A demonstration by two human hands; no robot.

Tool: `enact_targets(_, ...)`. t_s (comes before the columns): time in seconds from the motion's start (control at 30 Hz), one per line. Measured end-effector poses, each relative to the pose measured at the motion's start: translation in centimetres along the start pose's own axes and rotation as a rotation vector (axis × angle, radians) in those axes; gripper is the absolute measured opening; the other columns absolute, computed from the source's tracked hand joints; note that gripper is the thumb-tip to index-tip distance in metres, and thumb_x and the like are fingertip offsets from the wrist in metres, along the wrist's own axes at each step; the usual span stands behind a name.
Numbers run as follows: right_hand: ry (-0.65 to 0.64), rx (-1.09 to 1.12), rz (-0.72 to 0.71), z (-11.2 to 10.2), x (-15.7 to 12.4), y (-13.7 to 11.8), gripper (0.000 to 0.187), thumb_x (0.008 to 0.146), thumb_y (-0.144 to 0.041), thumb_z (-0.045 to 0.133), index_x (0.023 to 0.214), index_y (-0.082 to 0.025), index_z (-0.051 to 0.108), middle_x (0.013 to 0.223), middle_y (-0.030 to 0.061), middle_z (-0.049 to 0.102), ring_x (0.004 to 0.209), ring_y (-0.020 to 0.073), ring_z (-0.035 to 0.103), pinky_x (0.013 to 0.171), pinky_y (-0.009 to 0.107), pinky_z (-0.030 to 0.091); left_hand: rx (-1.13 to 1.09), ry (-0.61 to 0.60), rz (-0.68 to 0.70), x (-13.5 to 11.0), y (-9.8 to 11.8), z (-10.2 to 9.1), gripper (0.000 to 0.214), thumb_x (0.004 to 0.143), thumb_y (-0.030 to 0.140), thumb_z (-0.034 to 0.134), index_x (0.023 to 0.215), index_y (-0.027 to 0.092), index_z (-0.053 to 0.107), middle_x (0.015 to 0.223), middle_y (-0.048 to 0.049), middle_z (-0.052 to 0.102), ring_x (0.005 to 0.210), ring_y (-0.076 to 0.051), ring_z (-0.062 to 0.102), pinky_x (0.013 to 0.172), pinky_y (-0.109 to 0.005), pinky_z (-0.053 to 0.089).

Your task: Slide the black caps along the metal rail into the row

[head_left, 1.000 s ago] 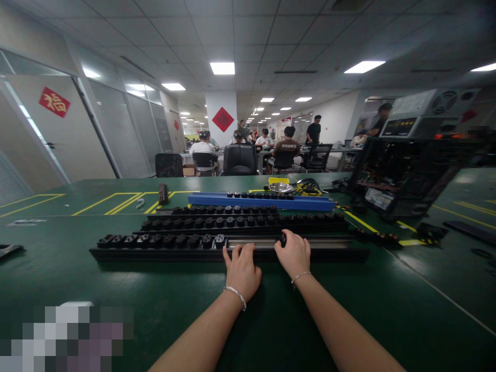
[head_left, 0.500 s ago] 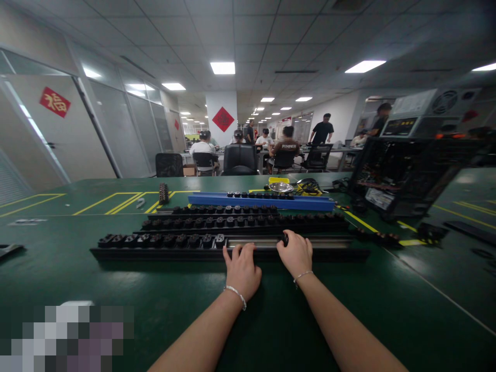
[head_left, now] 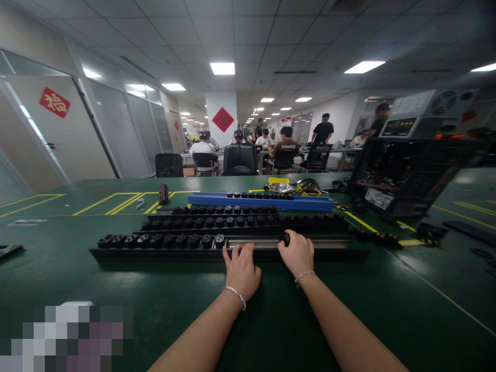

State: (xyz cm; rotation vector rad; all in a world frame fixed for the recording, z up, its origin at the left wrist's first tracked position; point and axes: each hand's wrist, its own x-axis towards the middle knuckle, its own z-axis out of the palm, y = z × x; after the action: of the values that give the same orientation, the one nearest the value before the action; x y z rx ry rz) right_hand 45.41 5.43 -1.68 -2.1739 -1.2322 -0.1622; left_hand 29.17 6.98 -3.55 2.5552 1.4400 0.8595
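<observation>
A long black rail lies across the green table in front of me, its left half filled with a row of black sockets. My left hand rests on the rail's front edge, fingers curled over it. My right hand is closed in a pinch on a small black socket at the rail's bare middle groove. Behind it lie two more black rails of sockets and a blue rail.
An open computer case stands at the right. A metal dish and yellow tray sit behind the blue rail. A short socket strip lies at the back left. Several people sit and stand at far desks.
My right hand has crept slightly to the right along the rail with the socket. My left hand stays put. A person in black in the background has walked right.
</observation>
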Motion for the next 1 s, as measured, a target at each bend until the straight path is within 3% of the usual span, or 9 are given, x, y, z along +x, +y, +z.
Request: enact_targets(1.0,-0.021,-0.034,0.013,-0.42,0.42,0.6,0.039,0.076,-0.025,0.043,0.111,-0.017,0.058,0.106,0.0086,0.065,0.106,0.0227,0.052,0.1,0.04,0.024,-0.011,0.005,0.009,-0.02,-0.22,0.08,0.046,0.069,0.012,0.05,0.114,0.024,0.05,0.123,-0.0027,0.057,0.119,-0.023,0.042,0.111,-0.059,0.003)
